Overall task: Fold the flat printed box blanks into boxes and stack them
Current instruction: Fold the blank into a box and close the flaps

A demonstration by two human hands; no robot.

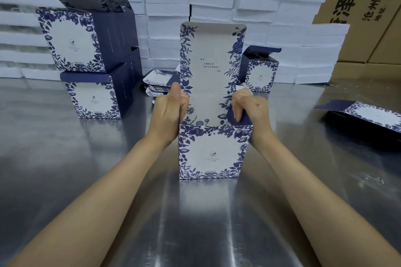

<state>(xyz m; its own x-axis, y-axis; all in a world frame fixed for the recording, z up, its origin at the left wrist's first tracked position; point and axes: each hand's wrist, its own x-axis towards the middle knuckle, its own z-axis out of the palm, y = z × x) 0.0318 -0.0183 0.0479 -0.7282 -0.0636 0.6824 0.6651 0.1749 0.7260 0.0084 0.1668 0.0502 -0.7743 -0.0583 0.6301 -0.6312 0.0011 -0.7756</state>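
**A:** Where is the box sitting against the hands?

**B:** The printed box point(209, 154) is standing upright on the steel table point(86, 180), right between them. The left hand point(171, 110) is curling its fingers over the top of the left wall, thumb pointing up. The right hand point(249, 108) is pinching the navy side flap point(244, 119) at the box's two o'clock corner.

**A:** And inside?

**B:** The top is gaping open, with the tall lid flap point(211, 56) rising at twelve (only flower-printed inner walls are showing).

**A:** What is crowding around it?

**B:** At ten o'clock an upper folded box point(71, 41) is sitting on a lower folded box point(93, 97). A pile of flat blanks point(158, 84) is lying at eleven, just behind the left hand. A lid-ajar box point(260, 71) is standing at one, and a tipped box point(368, 117) is lying at three, well apart. Stacked white slabs point(167, 6) are walling off the back, with brown cartons point(368, 6) beside them.
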